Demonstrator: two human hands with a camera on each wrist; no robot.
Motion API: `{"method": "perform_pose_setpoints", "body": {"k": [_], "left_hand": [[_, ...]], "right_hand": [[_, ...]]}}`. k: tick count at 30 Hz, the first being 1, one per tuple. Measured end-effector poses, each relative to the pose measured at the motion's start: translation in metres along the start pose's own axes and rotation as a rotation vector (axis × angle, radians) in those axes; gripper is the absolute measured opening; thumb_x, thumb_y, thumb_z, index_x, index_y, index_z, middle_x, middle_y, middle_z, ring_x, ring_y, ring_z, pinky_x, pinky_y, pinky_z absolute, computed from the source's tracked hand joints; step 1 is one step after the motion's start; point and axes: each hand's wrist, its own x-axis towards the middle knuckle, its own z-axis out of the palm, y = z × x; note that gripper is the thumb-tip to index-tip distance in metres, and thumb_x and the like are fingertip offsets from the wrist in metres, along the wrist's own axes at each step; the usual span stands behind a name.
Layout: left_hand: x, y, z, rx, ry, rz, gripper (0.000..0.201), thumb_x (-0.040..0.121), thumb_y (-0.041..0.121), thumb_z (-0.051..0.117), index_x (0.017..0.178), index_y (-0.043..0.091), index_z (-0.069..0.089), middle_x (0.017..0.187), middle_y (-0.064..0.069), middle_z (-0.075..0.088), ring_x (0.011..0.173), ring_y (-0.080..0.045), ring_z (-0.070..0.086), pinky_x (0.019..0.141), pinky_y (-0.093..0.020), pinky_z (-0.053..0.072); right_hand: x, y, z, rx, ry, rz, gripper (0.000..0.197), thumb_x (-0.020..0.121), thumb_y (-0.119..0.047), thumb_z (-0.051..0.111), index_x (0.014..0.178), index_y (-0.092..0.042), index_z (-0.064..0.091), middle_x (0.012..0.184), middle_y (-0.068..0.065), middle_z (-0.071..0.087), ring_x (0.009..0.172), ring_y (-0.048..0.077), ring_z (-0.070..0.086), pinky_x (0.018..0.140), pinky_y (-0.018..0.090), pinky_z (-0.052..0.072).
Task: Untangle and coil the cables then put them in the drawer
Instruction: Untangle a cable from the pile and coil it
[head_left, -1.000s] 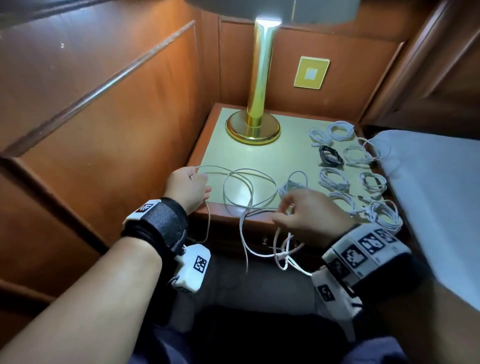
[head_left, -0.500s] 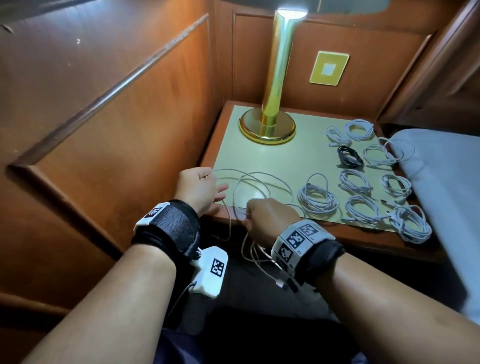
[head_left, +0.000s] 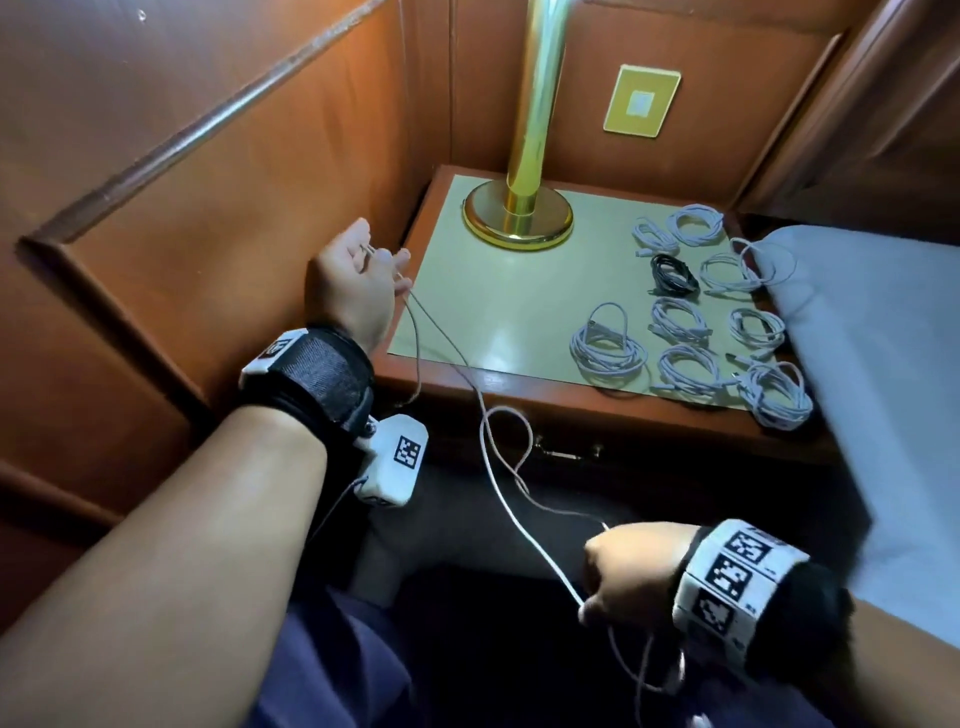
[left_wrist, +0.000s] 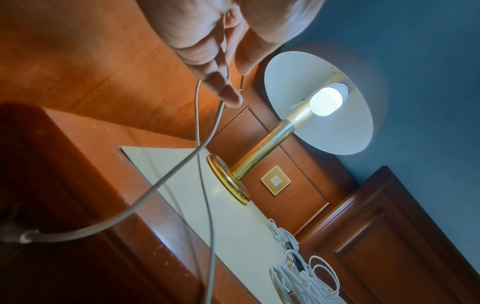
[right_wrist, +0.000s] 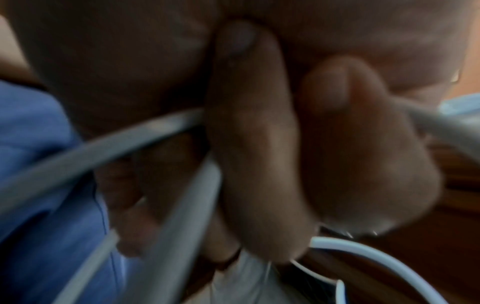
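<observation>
From the head, a thin white cable (head_left: 506, 499) runs slack from the left hand (head_left: 353, 283), beside the glossy wooden nightstand (head_left: 519, 384), to the right hand (head_left: 631, 569) low by the lap. The left wrist view shows fingers (left_wrist: 221, 82) pinching the smooth cord. The right wrist view, blurred, shows fingers (right_wrist: 259, 154) curled around it.

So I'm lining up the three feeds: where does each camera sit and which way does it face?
Head: worn on the head, looks down at the nightstand; both forearms, left hand, right hand.
Left wrist: looks along the fingers up at the lamp.
Right wrist: close, blurred; fingers curled round the white cable.
Shared: head and left wrist both show lamp, coiled cables.
</observation>
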Motion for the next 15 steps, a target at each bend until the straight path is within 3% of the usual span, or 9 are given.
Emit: {"method": "perform_pose_setpoints", "body": {"k": [3, 6, 8, 11, 13, 15], "left_hand": [[-0.007, 0.009, -0.005, 0.071, 0.006, 0.133, 0.051, 0.1, 0.008, 0.045, 0.149, -0.002, 0.035, 0.142, -0.013, 0.053, 0.102, -0.007, 0.071, 0.076, -0.024, 0.059], [-0.019, 0.019, -0.004, 0.167, -0.011, 0.25, 0.052, 0.1, 0.013, 0.043, 0.15, 0.0, 0.034, 0.146, -0.012, 0.052, 0.102, -0.002, 0.069, 0.078, -0.024, 0.06], [-0.027, 0.027, 0.001, 0.18, -0.021, 0.32, 0.052, 0.1, 0.016, 0.042, 0.15, 0.002, 0.035, 0.146, -0.01, 0.052, 0.103, -0.001, 0.069, 0.078, -0.024, 0.06], [-0.041, 0.039, 0.012, 0.206, -0.071, 0.414, 0.051, 0.101, 0.018, 0.042, 0.149, 0.004, 0.037, 0.146, -0.009, 0.053, 0.105, -0.001, 0.068, 0.079, -0.023, 0.06], [-0.048, 0.045, 0.02, 0.23, -0.097, 0.485, 0.051, 0.1, 0.018, 0.042, 0.15, 0.007, 0.039, 0.148, -0.006, 0.05, 0.108, 0.0, 0.066, 0.084, -0.026, 0.059], [-0.049, 0.059, 0.031, 0.24, -0.112, 0.56, 0.051, 0.099, 0.016, 0.043, 0.15, 0.011, 0.04, 0.15, -0.001, 0.048, 0.11, 0.001, 0.065, 0.091, -0.03, 0.058]], "right_hand": [[0.011, 0.018, 0.029, 0.0, -0.112, 0.12, 0.033, 0.09, -0.035, 0.062, 0.106, -0.007, 0.071, 0.105, 0.01, 0.073, 0.091, 0.027, 0.066, 0.07, 0.027, 0.042], [0.014, 0.025, 0.044, -0.026, -0.153, 0.171, 0.028, 0.09, -0.023, 0.057, 0.109, -0.008, 0.071, 0.097, 0.008, 0.068, 0.082, 0.023, 0.058, 0.067, 0.027, 0.043], [0.013, 0.025, 0.043, -0.011, -0.111, 0.17, 0.029, 0.091, -0.027, 0.06, 0.112, -0.011, 0.07, 0.099, 0.008, 0.067, 0.089, 0.025, 0.063, 0.064, 0.027, 0.044], [0.011, 0.023, 0.035, 0.07, 0.054, 0.098, 0.036, 0.089, -0.042, 0.065, 0.11, -0.013, 0.07, 0.109, 0.006, 0.071, 0.104, 0.026, 0.067, 0.074, 0.03, 0.049], [0.007, 0.023, 0.027, 0.118, 0.154, 0.035, 0.034, 0.089, -0.046, 0.063, 0.101, -0.015, 0.07, 0.101, 0.006, 0.071, 0.101, 0.026, 0.067, 0.076, 0.03, 0.05], [0.003, 0.025, 0.019, 0.156, 0.225, -0.015, 0.032, 0.089, -0.047, 0.06, 0.082, -0.016, 0.065, 0.079, 0.001, 0.065, 0.087, 0.025, 0.065, 0.07, 0.028, 0.046]]}}
